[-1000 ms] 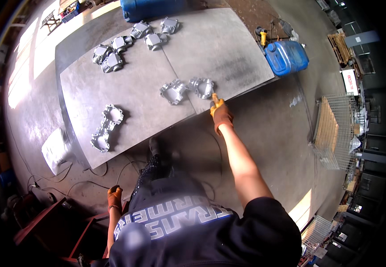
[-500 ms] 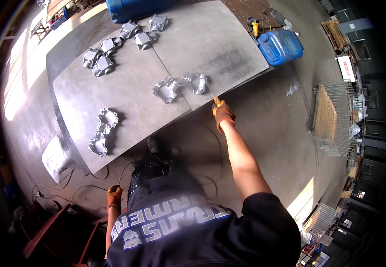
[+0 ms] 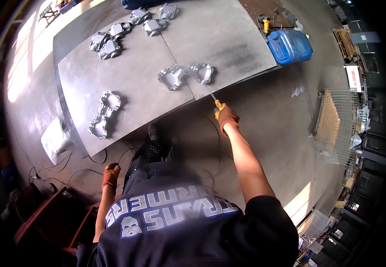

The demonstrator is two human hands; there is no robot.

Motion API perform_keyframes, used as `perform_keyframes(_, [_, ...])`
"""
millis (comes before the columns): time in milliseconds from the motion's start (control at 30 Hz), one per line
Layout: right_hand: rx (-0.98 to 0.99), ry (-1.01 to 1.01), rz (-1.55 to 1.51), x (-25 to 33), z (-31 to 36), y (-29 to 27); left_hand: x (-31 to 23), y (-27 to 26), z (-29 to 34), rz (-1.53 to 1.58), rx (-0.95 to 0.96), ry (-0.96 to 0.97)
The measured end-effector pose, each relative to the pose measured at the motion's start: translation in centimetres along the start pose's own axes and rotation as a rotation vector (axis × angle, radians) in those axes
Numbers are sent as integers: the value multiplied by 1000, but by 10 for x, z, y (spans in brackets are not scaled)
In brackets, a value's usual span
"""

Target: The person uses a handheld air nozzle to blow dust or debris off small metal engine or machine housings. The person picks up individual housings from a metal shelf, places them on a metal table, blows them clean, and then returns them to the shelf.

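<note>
A thin rod (image 3: 214, 98) sits clamped in our gloved right hand (image 3: 226, 118), its tip reaching the sheet's (image 3: 135, 89) edge just below two metal castings (image 3: 186, 74). Our gloved left hand (image 3: 111, 174) hangs low; we cannot tell its grip.

The right hand (image 3: 226, 116), gloved and gripping a thin tool (image 3: 215, 100), now sits a little back from the edge of the grey metal sheet (image 3: 228, 40), whereas a second ago it was up at that edge, just below the two silver castings (image 3: 186, 74). The left hand (image 3: 111, 174) now hangs slightly higher beside the body.
</note>
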State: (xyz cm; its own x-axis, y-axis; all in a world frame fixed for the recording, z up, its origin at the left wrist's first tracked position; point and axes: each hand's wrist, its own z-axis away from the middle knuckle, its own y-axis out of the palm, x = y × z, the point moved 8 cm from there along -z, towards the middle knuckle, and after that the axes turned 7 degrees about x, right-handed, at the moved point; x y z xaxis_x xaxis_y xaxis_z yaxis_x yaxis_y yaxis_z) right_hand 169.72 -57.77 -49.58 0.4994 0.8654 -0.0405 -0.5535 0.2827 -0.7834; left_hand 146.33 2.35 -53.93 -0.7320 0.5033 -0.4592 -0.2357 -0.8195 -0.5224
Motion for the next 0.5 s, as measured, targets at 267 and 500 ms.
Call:
perform_keyframes(267, [-124,-257,35,65,-16,11,0,-2,13,52,-21,-18])
perform_keyframes(500, [-59,-264,83,85,6,-9,37,3,34,32,-85,-66])
